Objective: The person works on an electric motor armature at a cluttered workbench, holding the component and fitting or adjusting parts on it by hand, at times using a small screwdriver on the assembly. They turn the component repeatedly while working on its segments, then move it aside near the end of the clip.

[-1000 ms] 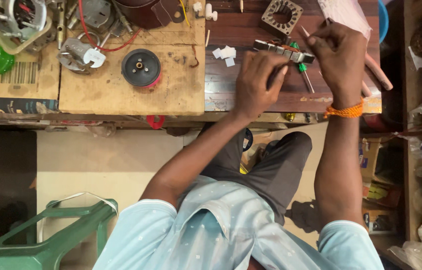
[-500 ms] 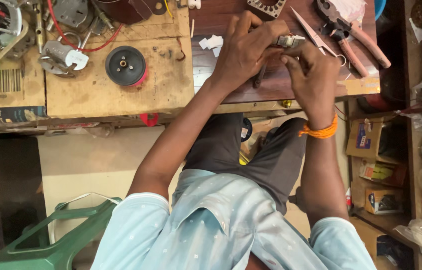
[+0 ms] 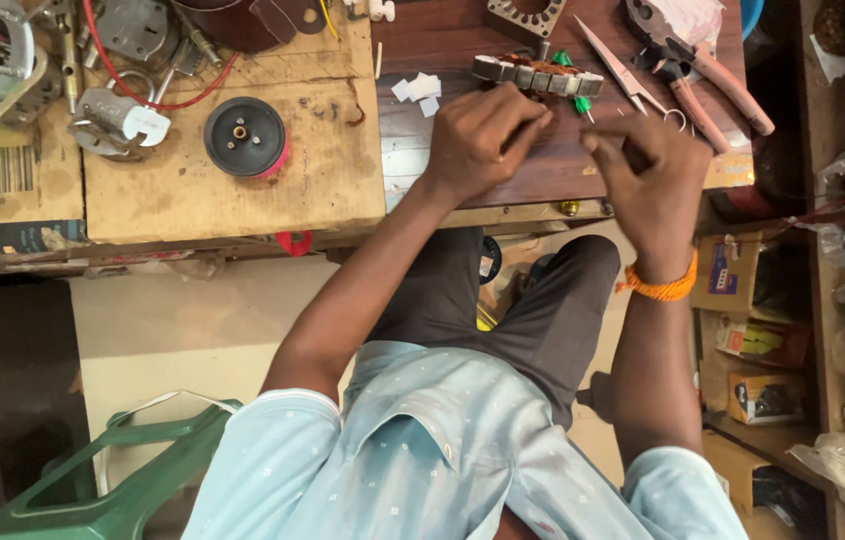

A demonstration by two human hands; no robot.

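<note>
A view straight down on a seated person in a pale blue shirt working at a cluttered wooden workbench (image 3: 243, 190).

Near the top centre of the frame lies a motor stator (image 3: 537, 74), a short bar-like stack of grey metal segments with copper-brown winding showing and small green pieces at its right end. It rests on the dark brown bench top, just above both hands.

The left hand (image 3: 483, 135) sits just below the stator with fingers curled together, knuckles up; whether it grips anything cannot be told. The right hand (image 3: 648, 165), with an orange thread band (image 3: 659, 288) at the wrist, is just right of it, fingers bent inward and closed; what they pinch, if anything, is hidden.

To the right of the stator lie slim steel scissors (image 3: 623, 70) and pliers (image 3: 713, 75) with dull pink handles, close to the right hand's fingertips. Small white paper scraps (image 3: 418, 90) lie left of the stator. Further left, on a pale scuffed wooden board, sits a round black disc (image 3: 244, 136) with a brass centre, beside grey metal parts and a red wire (image 3: 158, 95). A green plastic stool (image 3: 113, 480) shows at lower left.
</note>
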